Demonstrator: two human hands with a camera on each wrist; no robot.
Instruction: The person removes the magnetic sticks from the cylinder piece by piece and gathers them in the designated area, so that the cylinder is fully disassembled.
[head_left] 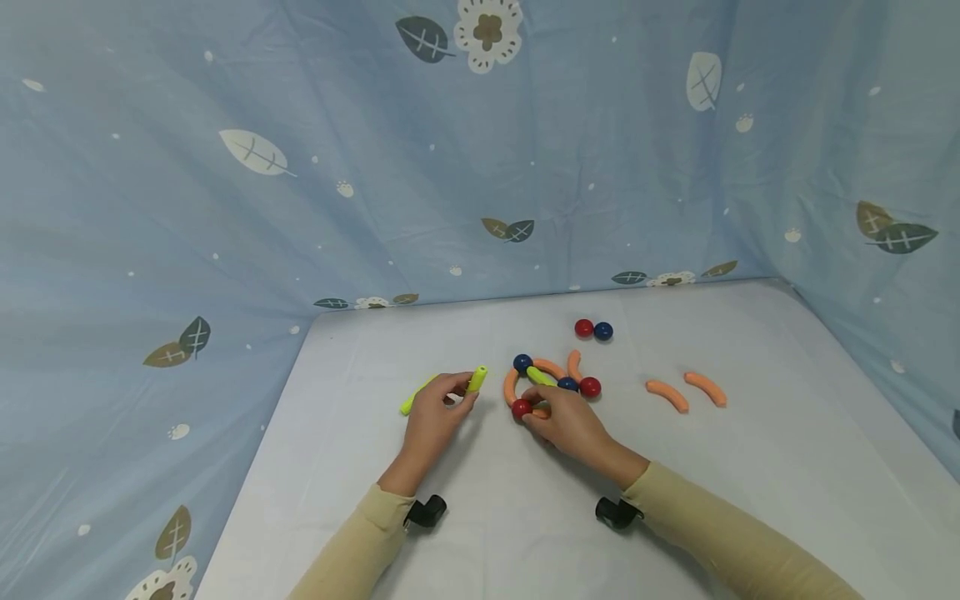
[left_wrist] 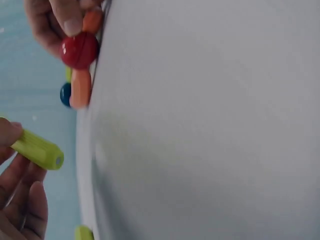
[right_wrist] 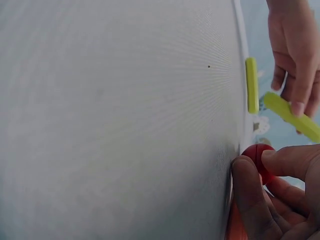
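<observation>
Beige cloth sleeves (head_left: 720, 533) are nearest; my left hand (head_left: 437, 412) pinches a yellow-green plastic-looking rod (head_left: 477, 379), probably light, stiff, best held mid-length; my right hand (head_left: 572, 423) pinches a glossy red ball (head_left: 521, 408).

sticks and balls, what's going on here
A person's left hand holds a lime stick raised over the table. The right hand pinches a red ball at the near side of a cluster of sticks and balls. Two orange curved sticks lie apart to the right; another lime stick lies near the left hand.
</observation>
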